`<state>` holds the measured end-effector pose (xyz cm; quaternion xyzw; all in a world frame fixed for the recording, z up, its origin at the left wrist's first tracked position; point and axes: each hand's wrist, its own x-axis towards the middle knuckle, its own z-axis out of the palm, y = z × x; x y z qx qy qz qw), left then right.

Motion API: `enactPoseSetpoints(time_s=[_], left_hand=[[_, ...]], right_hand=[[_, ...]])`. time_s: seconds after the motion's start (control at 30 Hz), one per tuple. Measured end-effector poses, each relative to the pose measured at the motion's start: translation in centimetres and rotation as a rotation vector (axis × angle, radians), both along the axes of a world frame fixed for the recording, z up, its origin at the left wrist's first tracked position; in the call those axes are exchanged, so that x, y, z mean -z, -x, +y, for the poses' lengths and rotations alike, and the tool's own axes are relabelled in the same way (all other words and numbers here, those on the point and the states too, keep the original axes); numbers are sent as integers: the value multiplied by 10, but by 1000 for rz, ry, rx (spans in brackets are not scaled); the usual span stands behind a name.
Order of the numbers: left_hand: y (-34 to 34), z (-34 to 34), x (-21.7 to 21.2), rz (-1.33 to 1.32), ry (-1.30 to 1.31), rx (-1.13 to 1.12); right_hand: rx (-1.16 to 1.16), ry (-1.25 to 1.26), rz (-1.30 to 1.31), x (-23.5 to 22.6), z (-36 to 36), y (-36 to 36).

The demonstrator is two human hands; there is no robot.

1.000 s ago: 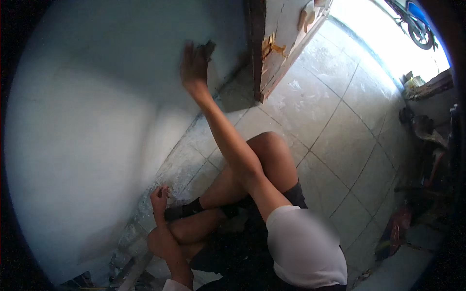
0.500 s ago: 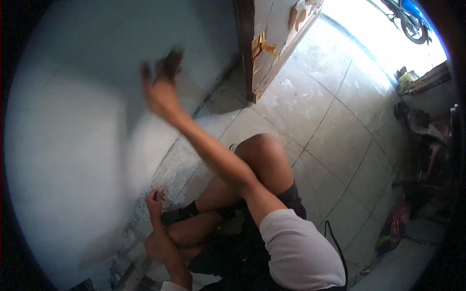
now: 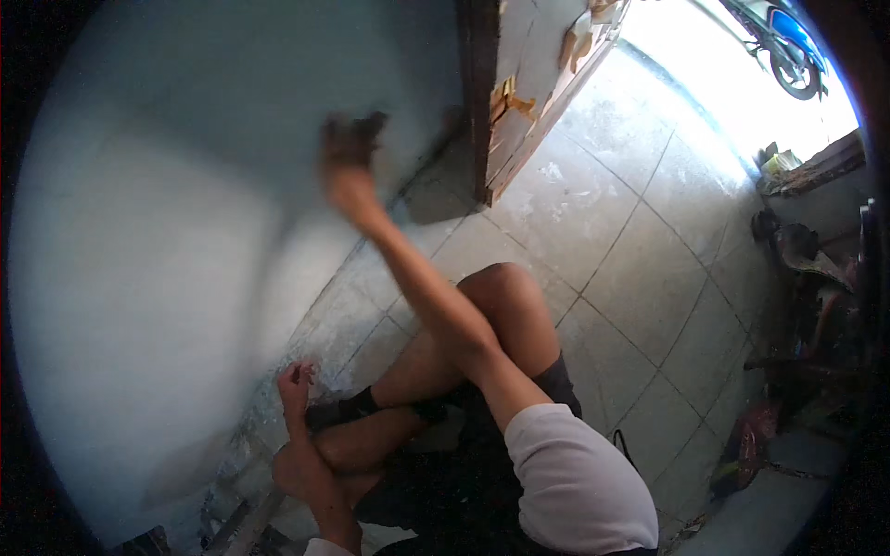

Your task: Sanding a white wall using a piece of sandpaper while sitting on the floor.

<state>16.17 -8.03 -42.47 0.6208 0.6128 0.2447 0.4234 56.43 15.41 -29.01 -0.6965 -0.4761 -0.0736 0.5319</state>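
Note:
My right arm reaches up and to the left across my bent knee (image 3: 514, 301). At its end, my right hand (image 3: 352, 171) is against or very close to the pale blue-grey wall (image 3: 148, 278). Motion and shadow smear its fingers; a dark patch shows at them, and I cannot tell whether it is an object. Lower down, by my shin and near the wall's foot, my left hand (image 3: 297, 380) has its fingers curled in. Whatever those fingers may hold is too small to make out.
A worn door frame (image 3: 491, 139) with peeling surface stands beside the wall. Dirty square floor tiles (image 3: 640, 259) stretch right toward a bright opening, where a blue motorbike (image 3: 793, 56) stands outside. Dark clutter (image 3: 807, 306) lines the right side. Pieces of wood (image 3: 250, 528) lie at lower left.
My right hand has moved to the right along the wall, toward the door frame, and slightly down. My left hand stays almost in place.

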Motion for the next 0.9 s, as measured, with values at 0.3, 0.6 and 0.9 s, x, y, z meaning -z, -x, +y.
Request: enactPoseSetpoints(time_s=[0.3, 0.6, 0.9], left_hand=[[-3, -2, -4, 64, -53, 21], [-8, -1, -9, 26, -27, 46], [3, -2, 3, 44, -2, -10]], right_hand=[[31, -141, 140, 35, 41, 4], [-365, -80, 582, 5, -1, 14], [52, -79, 211, -54, -22, 12]])
